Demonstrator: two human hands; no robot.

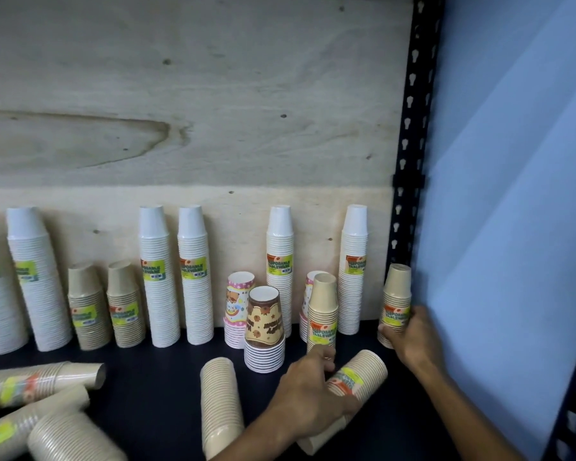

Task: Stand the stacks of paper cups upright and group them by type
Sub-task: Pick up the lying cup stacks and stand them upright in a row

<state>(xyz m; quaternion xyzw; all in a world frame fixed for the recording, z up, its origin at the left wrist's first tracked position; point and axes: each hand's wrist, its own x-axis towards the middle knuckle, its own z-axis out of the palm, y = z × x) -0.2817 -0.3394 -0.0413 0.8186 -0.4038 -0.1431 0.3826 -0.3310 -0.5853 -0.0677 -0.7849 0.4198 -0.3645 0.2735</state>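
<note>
On the dark shelf (153,377), my right hand (409,337) grips an upright tan cup stack (396,294) at the far right, against the black post. My left hand (308,390) rests on a tan stack lying on its side (363,374), fingers closed over it. Just behind stands another upright tan stack (323,311). Tall white stacks (193,274) line the plywood back. Two short tan stacks (87,304) stand at left. Printed stacks, pink (238,307) and brown (265,327), stand mid-shelf.
More tan stacks lie on their sides: one in the middle front (220,407) and several at the front left (40,384). A black perforated upright (409,128) and a blue wall (512,194) close the right side. Plywood (180,94) backs the shelf.
</note>
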